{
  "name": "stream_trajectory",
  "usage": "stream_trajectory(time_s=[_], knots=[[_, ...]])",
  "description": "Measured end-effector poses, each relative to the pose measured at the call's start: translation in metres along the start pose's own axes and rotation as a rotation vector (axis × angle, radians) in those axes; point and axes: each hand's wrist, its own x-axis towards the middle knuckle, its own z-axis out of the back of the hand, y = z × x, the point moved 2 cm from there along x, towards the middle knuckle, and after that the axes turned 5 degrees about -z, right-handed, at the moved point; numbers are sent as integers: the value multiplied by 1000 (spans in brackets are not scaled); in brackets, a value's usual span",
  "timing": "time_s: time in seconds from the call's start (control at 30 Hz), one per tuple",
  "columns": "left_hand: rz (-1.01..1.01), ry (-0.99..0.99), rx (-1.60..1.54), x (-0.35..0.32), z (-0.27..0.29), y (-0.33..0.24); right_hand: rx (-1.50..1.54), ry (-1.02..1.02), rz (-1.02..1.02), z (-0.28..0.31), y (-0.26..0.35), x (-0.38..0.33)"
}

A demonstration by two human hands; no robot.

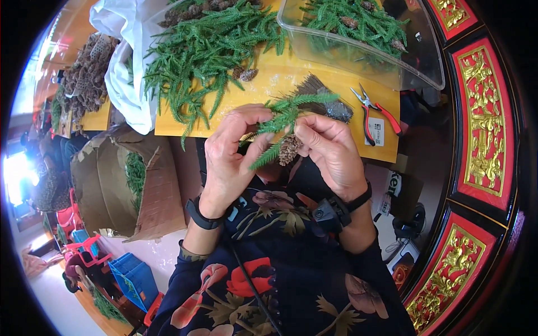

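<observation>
Green sprig (pixel 286 116), pinecone (pixel 289 151) in hands (pixel 226 151), printed label (pixel 378 134)

We are facing a smooth yellow wooden table (pixel 266 75). To the right of this table, we are seeing ornate red panels with gold relief carving (pixel 481 120) standing in a row within glossy black frames (pixel 448 204). Far to the table's left, a washed-out, window-like opening (pixel 19 173) is glaring white, while below the table's left side a pale, shiny floor (pixel 159 259) is gleaming.
</observation>
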Motion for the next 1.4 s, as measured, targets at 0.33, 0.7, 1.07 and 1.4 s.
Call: stream_trajectory(time_s=[0.33,0.7,1.07,1.4], knots=[[195,-139,-52,-3,-6,-11,246,94,-56,9,-10,7],[-78,-86,204,-1,7,-6,356,94,-89,17,-12,11],[377,-273,-361,-7,9,10,306,103,-80,17,-5,10],[543,-293,-667,-9,8,17,302,79,-37,19,-1,7]])
